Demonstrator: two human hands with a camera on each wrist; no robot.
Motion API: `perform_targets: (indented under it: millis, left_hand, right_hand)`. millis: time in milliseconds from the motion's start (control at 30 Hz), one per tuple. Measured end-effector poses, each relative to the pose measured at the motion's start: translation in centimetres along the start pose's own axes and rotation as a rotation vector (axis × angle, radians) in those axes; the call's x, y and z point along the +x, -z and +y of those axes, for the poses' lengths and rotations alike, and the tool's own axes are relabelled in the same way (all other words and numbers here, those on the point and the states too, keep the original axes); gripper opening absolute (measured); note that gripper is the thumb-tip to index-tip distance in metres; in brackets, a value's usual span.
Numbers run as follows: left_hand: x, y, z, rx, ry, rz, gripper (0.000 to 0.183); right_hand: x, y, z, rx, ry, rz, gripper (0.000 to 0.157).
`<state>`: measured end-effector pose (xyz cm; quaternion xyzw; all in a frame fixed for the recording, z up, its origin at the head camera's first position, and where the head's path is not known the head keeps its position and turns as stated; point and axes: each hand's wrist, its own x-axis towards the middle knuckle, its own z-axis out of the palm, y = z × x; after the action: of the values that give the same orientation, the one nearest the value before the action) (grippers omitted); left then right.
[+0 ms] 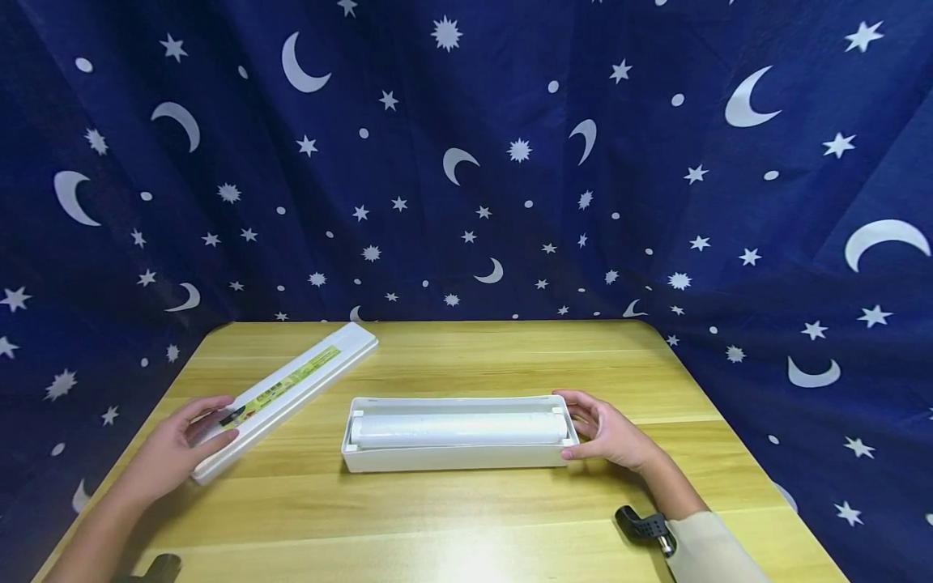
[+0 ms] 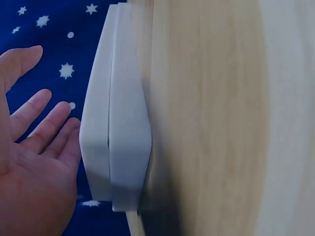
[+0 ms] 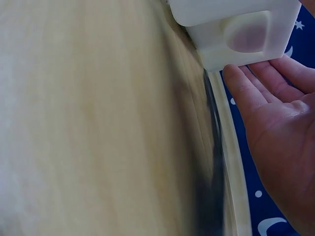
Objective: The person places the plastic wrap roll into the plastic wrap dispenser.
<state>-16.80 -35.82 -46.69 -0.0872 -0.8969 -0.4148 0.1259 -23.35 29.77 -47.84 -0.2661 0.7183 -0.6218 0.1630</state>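
A long white box (image 1: 452, 459) sits on the table without its lid, and a white wrapped roll (image 1: 459, 430), perhaps of cling film, lies lengthwise inside. My right hand (image 1: 601, 433) holds the box's right end, thumb at the front wall and fingers at the back corner. In the right wrist view, its fingers (image 3: 241, 88) touch the box end (image 3: 211, 44). The long white lid (image 1: 306, 397), with a yellow-green label, lies slantwise at the left. My left hand (image 1: 171, 445) is over the lid's near end, fingers spread; whether it presses is unclear.
A wooden table (image 1: 466, 518) carries everything. Behind and beside it hangs a dark blue curtain (image 1: 408, 227) with moons and stars. A black wrist mount (image 1: 645, 525) is on my right wrist. The left wrist view has a white seamed casing (image 2: 115, 113) beside the hand.
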Motion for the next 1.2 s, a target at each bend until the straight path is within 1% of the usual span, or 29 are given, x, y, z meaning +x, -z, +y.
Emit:
perform_targets:
  millis: [133,267,367,500,600,767,933,1033,1200]
  left_hand:
    - [0.1,0.6,-0.2,0.057,0.045,-0.03,0.057]
    - [0.3,1.2,-0.6,0.125,0.059,-0.061,0.06]
    - [0.4,1.5,-1.0,0.207,0.069,-0.087,0.064]
    - [0.4,1.6,-1.6,0.272,0.094,-0.152,0.074]
    - [0.5,1.6,-2.0,0.28,0.093,-0.183,0.079]
    - [0.4,1.6,-2.7,0.272,0.06,-0.177,0.082]
    - [0.4,1.9,-3.1,0.291,0.052,-0.177,0.087]
    - [0.5,2.0,-3.2,0.291,0.042,-0.189,0.09]
    - [0.3,2.0,-3.4,0.26,0.042,-0.216,0.095]
  right_hand:
    - [-0.1,-0.1,-0.2,0.0,-0.013,0.008,0.092]
    - [-0.1,0.0,-0.1,-0.001,-0.019,0.011,0.093]
    - [-0.1,0.1,0.0,0.001,-0.016,0.01,0.092]
    - [-0.1,0.1,0.0,-0.001,-0.008,0.007,0.092]
    - [-0.1,0.0,0.0,-0.001,-0.011,0.009,0.092]
    - [-0.1,0.0,0.0,0.007,-0.014,0.007,0.092]
    - [-0.1,-0.1,0.0,0.01,-0.01,0.008,0.093]
    - [-0.1,-0.1,0.1,0.012,-0.012,0.01,0.093]
    - [-0.1,-0.2,0.1,0.017,-0.017,0.013,0.094]
